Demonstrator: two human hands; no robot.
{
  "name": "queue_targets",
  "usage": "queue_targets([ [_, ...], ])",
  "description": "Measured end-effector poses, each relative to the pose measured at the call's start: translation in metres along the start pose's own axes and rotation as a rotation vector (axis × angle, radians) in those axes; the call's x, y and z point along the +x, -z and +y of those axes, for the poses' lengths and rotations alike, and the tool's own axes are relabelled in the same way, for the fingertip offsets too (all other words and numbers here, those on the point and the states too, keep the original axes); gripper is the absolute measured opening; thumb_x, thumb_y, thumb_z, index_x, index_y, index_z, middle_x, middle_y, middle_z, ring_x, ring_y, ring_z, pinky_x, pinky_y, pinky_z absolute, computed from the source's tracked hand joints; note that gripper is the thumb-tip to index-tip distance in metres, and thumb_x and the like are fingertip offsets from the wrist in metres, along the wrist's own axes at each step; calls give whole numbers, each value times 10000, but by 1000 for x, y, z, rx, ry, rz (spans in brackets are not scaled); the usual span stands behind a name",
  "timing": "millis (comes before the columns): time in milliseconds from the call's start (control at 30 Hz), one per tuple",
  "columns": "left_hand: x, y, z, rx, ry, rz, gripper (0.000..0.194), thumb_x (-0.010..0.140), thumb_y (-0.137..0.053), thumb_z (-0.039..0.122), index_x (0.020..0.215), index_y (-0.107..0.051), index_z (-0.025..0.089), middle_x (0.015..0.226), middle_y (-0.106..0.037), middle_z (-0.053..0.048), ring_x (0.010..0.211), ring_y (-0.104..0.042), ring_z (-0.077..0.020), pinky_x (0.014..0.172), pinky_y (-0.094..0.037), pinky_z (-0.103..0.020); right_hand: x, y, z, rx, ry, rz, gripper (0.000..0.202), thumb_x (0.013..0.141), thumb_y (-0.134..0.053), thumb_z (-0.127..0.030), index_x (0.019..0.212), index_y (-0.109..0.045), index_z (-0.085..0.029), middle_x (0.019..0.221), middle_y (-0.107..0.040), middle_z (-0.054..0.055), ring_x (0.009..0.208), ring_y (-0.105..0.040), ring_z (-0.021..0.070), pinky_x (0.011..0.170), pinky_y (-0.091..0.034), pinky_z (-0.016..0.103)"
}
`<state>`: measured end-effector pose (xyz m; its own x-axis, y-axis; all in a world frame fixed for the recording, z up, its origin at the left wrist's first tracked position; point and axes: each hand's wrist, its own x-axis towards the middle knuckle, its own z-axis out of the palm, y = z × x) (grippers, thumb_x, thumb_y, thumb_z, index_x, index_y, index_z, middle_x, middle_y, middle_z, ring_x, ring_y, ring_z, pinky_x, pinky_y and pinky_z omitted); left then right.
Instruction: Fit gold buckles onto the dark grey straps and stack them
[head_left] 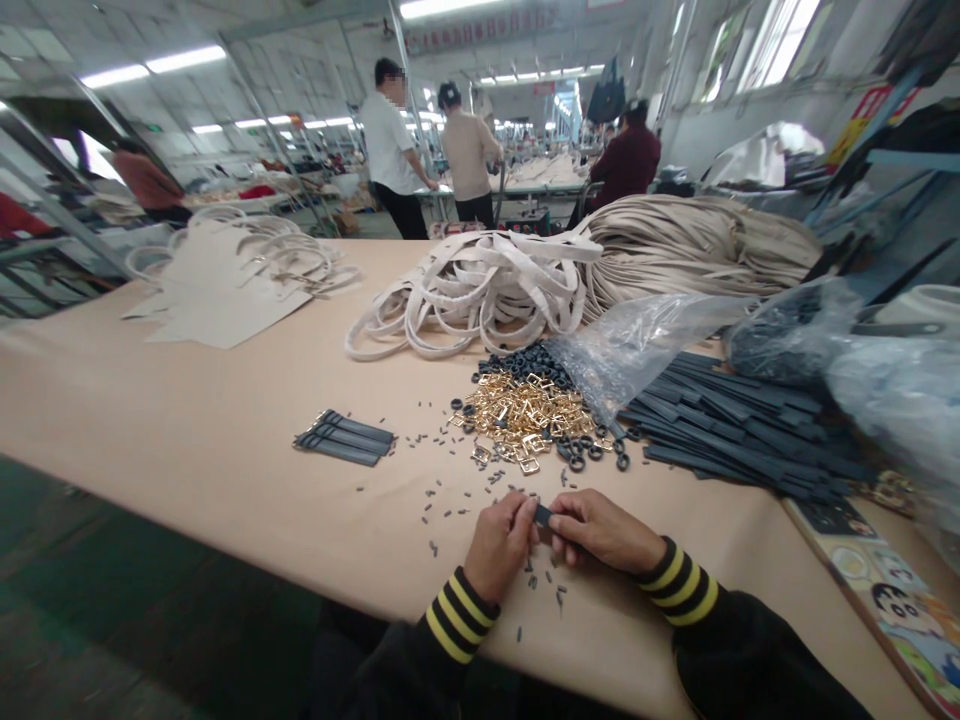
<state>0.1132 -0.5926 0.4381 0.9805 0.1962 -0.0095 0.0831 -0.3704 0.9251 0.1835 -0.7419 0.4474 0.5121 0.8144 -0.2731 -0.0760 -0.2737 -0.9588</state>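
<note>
Between my two hands is a short dark strap (543,515), pinched from both sides near the table's front edge. My left hand (501,538) closes thumb and fingers on its left end. On its other end, my right hand (600,528) is closed too. Just beyond lies a heap of gold buckles (529,412), with black ring loops (576,462) around it. Small dark bits (448,513) are scattered about my hands. Further left rests a small stack of dark straps with gold buckles (346,438). My fingers cover much of the held strap.
Dark strips (735,420) are piled at right, partly under clear plastic (637,335). Pale looped straps (480,290) and a beige strap bundle (697,240) lie behind. Pale flat pieces (225,290) sit far left; a cartoon-printed board (877,590) lies at right. Several people stand beyond the table.
</note>
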Motion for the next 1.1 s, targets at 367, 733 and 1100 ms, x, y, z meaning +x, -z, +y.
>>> queue_targets([
  [367, 23, 6, 7, 468, -447, 111, 164, 841, -386, 181, 861, -547, 158, 854, -551, -64, 830, -498, -170, 747, -420, -302, -3, 17, -4, -216, 51, 228, 223, 812, -387, -240, 617, -460, -161, 480, -459, -42, 382, -399, 63, 386, -296, 165],
  [733, 69, -52, 26, 873, -499, -77, 168, 776, -385, 52, 759, -533, 130, 840, -521, -82, 784, -469, -186, 669, -413, -301, -7, 54, 2, -245, 107, 641, 224, 802, -375, -238, 590, -422, -180, 461, -427, -48, 393, -381, 83, 431, -292, 203],
  [1100, 48, -14, 6, -432, 71, -73, 257, 716, -569, 382, 746, -553, 127, 651, -578, -8, 573, -530, -109, 559, -411, -216, -6, 28, -11, -385, 185, 474, 221, 795, -403, -155, 581, -453, -160, 532, -517, -17, 530, -469, 106, 545, -328, 212],
])
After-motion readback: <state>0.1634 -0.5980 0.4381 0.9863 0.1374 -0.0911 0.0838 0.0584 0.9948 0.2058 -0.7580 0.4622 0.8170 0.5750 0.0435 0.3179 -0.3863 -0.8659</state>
